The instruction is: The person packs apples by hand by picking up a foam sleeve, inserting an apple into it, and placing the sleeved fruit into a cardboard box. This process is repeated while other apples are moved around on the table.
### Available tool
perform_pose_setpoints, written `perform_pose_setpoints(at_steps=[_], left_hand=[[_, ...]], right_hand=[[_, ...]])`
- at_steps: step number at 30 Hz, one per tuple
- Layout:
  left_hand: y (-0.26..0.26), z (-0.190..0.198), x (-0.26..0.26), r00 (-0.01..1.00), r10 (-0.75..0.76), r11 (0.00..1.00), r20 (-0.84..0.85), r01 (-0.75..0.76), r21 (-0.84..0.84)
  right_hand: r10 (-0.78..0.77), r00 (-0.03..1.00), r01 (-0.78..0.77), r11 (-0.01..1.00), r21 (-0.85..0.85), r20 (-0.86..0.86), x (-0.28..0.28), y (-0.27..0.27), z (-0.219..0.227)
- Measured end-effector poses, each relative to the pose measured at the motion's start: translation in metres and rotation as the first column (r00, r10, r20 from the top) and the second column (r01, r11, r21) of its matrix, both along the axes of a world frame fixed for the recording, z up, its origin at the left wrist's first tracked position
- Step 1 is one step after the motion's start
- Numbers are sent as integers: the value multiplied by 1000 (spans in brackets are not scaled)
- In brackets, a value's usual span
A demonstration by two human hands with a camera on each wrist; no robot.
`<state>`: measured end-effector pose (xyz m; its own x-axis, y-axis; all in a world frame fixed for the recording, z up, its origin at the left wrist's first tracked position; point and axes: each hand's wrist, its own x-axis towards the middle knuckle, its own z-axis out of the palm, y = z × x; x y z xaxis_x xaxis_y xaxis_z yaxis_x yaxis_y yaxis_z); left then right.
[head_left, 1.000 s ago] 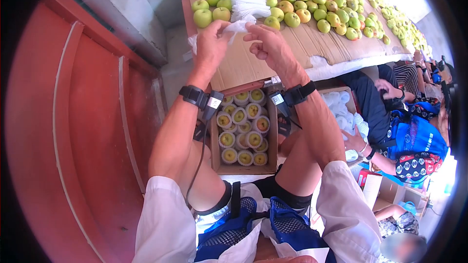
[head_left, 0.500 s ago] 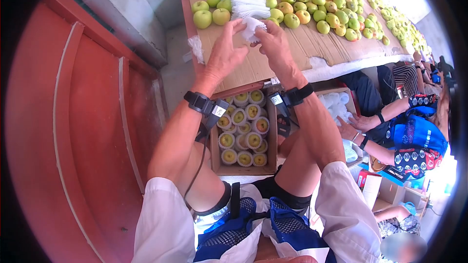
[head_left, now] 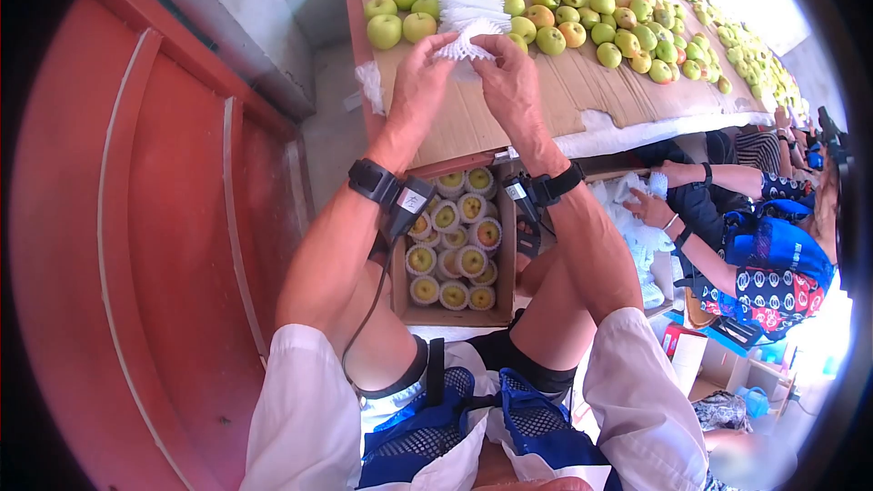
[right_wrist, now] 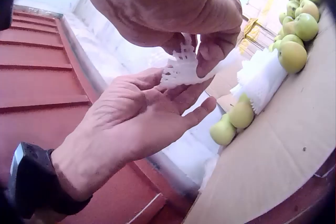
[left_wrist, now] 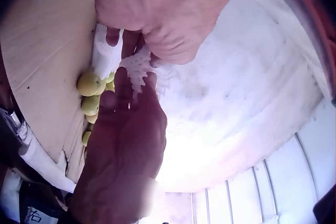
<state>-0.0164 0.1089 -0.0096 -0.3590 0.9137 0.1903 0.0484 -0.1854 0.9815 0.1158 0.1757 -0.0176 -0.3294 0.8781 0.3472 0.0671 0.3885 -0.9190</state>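
Note:
Over the near part of the cardboard-covered table, a white foam fruit net (head_left: 467,42) is spread between both hands. My left hand (head_left: 422,84) pinches its left edge, and my right hand (head_left: 512,86) pinches the right one. In the right wrist view the foam net (right_wrist: 182,69) shows a jagged, open mesh rim above the left hand's fingers (right_wrist: 152,98). Just beyond the hands lies a stack of flattened foam nets (head_left: 473,2). Several green apples (head_left: 384,31) sit left of that stack. Below, between the knees, a cardboard box (head_left: 400,284) holds apples in foam nets (head_left: 472,261).
A large spread of green apples (head_left: 627,41) covers the table's far right. At the left stands a red panelled door (head_left: 173,245). To the right, another person's hand (head_left: 650,209) handles white foam nets in a box. Crumpled white plastic (head_left: 369,86) hangs at the table's left edge.
The hands have gone from apart, with crumpled white material at the left hand, to holding one foam net opened between them. The crumpled plastic now lies at the table's left edge.

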Motion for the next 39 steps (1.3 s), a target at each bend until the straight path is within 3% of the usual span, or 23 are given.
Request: perform_pose_setpoints(at_steps=[2, 5, 6, 12, 18, 21, 27, 30, 39], left_hand=[[6, -9, -6, 987, -45, 999, 152, 45, 4], [1, -6, -9, 907, -121, 991, 404, 135, -6], [-1, -2, -10, 861, -144, 985, 487, 170, -9], [-5, 4, -13, 776, -207, 965, 595, 263, -8], [-1, -6, -19, 586, -286, 942, 758, 317, 110], [-4, -3, -19, 593, -322, 930, 738, 343, 131], [-7, 4, -15, 765, -328, 939, 554, 327, 104], [-9, 0, -19, 844, -259, 954, 470, 299, -12], [-14, 5, -19, 711, -204, 960, 673, 279, -4]], right_hand=[[43, 998, -45, 998, -44, -39, 1, 0, 1], [107, 983, -156, 913, -376, -150, 11, -3, 15], [134, 973, -197, 902, -385, -185, 14, -4, 18], [167, 914, -361, 752, -552, -370, 18, -3, 27], [115, 856, -462, 607, -646, -504, 18, 6, 16], [79, 835, -485, 574, -660, -544, 17, 5, 17], [19, 792, -520, 545, -658, -610, 18, 7, 13], [11, 770, -541, 540, -644, -638, 18, 11, 9], [42, 775, -549, 538, -640, -630, 16, 3, 12]])
